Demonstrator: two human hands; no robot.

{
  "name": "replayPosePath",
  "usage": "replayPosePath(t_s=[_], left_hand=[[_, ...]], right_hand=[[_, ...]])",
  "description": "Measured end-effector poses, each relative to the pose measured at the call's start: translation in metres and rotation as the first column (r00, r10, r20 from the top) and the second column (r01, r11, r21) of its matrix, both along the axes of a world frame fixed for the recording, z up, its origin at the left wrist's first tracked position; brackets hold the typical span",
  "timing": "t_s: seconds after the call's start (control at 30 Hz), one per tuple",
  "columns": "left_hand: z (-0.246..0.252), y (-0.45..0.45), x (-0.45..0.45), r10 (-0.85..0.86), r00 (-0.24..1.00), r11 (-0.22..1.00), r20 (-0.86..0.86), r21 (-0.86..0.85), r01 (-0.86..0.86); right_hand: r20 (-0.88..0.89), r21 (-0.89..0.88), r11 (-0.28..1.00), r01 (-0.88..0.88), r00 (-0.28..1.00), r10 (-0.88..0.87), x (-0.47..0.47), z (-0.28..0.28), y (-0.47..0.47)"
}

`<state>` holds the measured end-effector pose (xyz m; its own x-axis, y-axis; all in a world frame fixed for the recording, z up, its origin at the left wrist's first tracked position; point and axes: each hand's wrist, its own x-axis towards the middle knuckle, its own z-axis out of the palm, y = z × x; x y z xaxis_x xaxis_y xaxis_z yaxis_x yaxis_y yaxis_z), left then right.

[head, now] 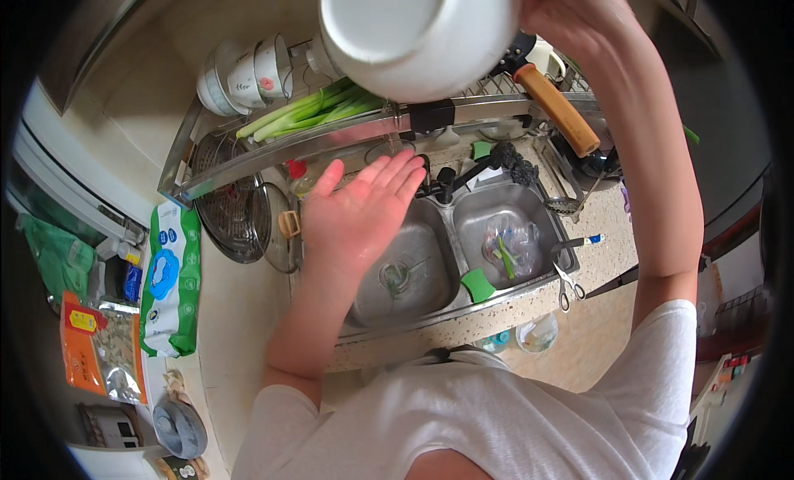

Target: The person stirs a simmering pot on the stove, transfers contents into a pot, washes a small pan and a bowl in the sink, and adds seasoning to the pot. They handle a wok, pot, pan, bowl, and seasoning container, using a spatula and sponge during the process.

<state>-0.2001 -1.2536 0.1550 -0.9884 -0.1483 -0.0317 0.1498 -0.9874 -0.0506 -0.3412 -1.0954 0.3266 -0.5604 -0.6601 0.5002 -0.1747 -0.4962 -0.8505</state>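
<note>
A white bowl (428, 39) fills the top middle of the view, its round foot facing the camera. My right hand (570, 14) is at the bowl's right side and grips it; its fingertips are cut off or hidden. Palm up and fingers extended, my left hand (366, 213) holds nothing above the left sink basin (428, 275). Green onions (310, 115) lie on the metal dish rack (291, 142) behind it. In the right basin (477, 207) sits a clear plastic bag (530, 247) with a piece of green leaf on it.
Patterned bowls (248, 83) stand at the rack's left. A wooden-handled utensil (558, 111) juts from the rack. Green scouring pads (477, 286), scissors (566, 287) and a knife (577, 242) lie around the sink. A black faucet (445, 182) rises behind the basins. Wipes (170, 281) are at left.
</note>
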Motion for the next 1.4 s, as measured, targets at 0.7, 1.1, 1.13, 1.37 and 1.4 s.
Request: replayPosePath(t_s=[0.7,1.1,1.13,1.37,1.4], left_hand=[[0.063,-0.063,0.010,0.412,0.748,-0.624,-0.520,-0.759,-0.184],[0.101,-0.171,-0.044,0.202,0.950,-0.939,0.238,-0.230,0.257],[0.103,-0.173,-0.049,0.132,0.950,-0.952,0.284,-0.229,0.201],[0.100,-0.164,-0.072,0.253,0.886,-0.965,0.388,0.035,0.260],[0.100,-0.159,-0.072,0.261,0.882,-0.963,0.391,0.042,0.266]], right_hand=[[-0.885,0.011,0.191,0.982,-0.080,0.459,-0.126,0.031,-0.161],[-0.870,0.147,0.558,0.817,-0.161,0.465,-0.197,0.040,-0.158],[-0.859,0.162,0.537,0.828,-0.150,0.490,-0.197,0.040,-0.164],[-0.754,0.110,0.410,0.905,-0.193,0.628,-0.179,0.033,-0.197],[-0.749,0.111,0.401,0.909,-0.189,0.636,-0.173,0.034,-0.199]])
